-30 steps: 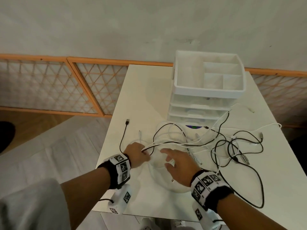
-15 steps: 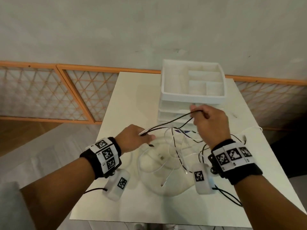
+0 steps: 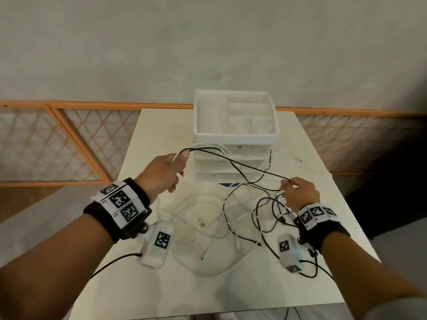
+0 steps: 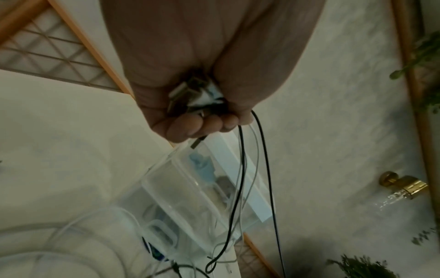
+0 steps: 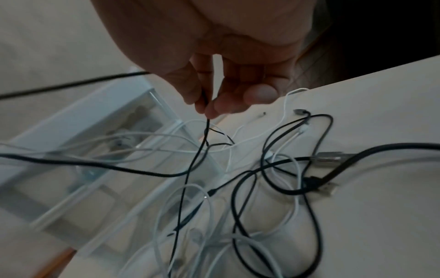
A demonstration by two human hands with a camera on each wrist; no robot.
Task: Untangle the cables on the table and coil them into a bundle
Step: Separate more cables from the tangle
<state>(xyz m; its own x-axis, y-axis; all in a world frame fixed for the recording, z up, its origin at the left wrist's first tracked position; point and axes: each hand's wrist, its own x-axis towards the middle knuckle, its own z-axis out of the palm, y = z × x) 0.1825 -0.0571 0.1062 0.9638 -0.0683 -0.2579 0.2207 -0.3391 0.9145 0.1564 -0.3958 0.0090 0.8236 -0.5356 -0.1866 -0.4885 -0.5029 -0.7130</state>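
A: Left hand (image 3: 165,173) fisted on cable plugs (image 4: 195,96); right hand (image 3: 298,192) pinching black cable (image 3: 235,161) — stretched left to right, above table (image 3: 328,273) centre.

B: Tangle (image 3: 258,215) lying nearest right hand — toward right edge.

A: Classify the location.

B: Domestic interior, most likely a living room or study corner. Evidence: a small white table (image 3: 323,262) set against a plain plastered wall (image 3: 208,42), with an orange-framed lattice panel (image 3: 69,144) running along the wall's base, beyond the gripping hands.

A: Further indicators?

B: A white plastic drawer organiser (image 3: 234,135) with a compartmented top tray stands on the table, beyond the grip points. Green plant sprigs (image 4: 426,56) and a brass fitting (image 4: 404,185) appear in the left wrist view. Wood flooring (image 3: 25,204) lies to the left.
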